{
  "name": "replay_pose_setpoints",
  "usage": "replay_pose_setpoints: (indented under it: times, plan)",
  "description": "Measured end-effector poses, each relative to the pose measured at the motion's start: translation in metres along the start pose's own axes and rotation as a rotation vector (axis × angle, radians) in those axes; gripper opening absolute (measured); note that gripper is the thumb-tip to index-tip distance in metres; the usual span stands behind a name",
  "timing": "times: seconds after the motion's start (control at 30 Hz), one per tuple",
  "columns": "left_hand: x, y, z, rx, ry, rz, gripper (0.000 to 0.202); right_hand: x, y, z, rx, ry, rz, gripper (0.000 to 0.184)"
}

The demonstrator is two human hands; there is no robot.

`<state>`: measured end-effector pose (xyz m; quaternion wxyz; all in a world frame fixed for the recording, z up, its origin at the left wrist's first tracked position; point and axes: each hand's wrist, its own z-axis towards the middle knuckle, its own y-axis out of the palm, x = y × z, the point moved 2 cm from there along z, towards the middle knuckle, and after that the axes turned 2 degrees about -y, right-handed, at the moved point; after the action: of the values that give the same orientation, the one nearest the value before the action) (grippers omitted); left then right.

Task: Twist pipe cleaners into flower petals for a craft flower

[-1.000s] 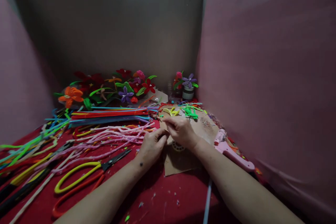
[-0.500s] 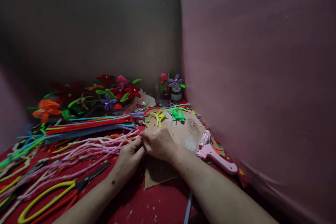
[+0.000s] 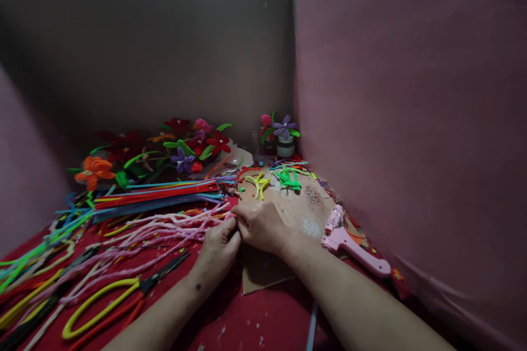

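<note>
My left hand (image 3: 220,244) and my right hand (image 3: 259,225) meet over the near left part of a cardboard sheet (image 3: 263,274). Thumb and fingers of both are pinched closed, and what they hold is too small and hidden to make out. A bit of pink shows at the fingertips. Just left of them end the long pink pipe cleaners (image 3: 164,225), spread across the cloth. On the far part of the cardboard lie bent yellow pipe cleaner pieces (image 3: 259,184) and a green pipe cleaner clump (image 3: 289,179).
Scissors (image 3: 102,307) with yellow and red handles lie at the left on the red cloth (image 3: 230,323). A pink glue gun (image 3: 354,247) rests at the right. Behind are a pipe cleaner bundle (image 3: 160,194), fuzzy flowers (image 3: 95,171) and a potted purple flower (image 3: 285,127).
The whole view has shifted, so everything sits a little further right. My hands stay pinched together at the same spot by the cardboard.
</note>
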<state>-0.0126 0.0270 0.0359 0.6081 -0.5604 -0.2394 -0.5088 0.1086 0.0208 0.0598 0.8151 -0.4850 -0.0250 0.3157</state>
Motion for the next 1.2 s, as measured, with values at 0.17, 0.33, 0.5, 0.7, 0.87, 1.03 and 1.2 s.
replay_pose_setpoints:
  times: [0.17, 0.33, 0.5, 0.7, 0.87, 1.03, 1.2]
  plan:
    - [0.013, 0.000, -0.002, -0.114, -0.112, -0.144, 0.017, 0.004, -0.005, 0.007, 0.108, 0.132, 0.274, 0.026]
    - [0.031, -0.011, -0.018, -0.197, -0.065, -0.069, 0.017, 0.019, -0.022, 0.015, 0.221, 0.370, 0.576, 0.027]
    - [0.026, -0.029, -0.034, -0.220, -0.041, -0.020, 0.020, 0.073, -0.069, 0.023, 0.330, 0.568, 0.333, 0.027]
    - [0.015, -0.054, -0.049, -0.253, -0.010, 0.089, 0.022, 0.108, -0.091, 0.034, 0.126, 0.727, -0.003, 0.020]
    - [0.019, -0.069, -0.056, -0.339, 0.070, 0.230, 0.017, 0.042, -0.063, 0.052, -0.015, 0.508, 0.047, 0.024]
    - [0.027, -0.091, -0.054, -0.474, 0.112, 0.400, 0.020, -0.023, -0.041, 0.049, -0.114, 0.194, 0.156, 0.026]
    - [0.024, -0.109, -0.050, -0.523, 0.190, 0.626, 0.019, -0.020, -0.024, 0.032, -0.038, 0.141, 0.104, 0.027]
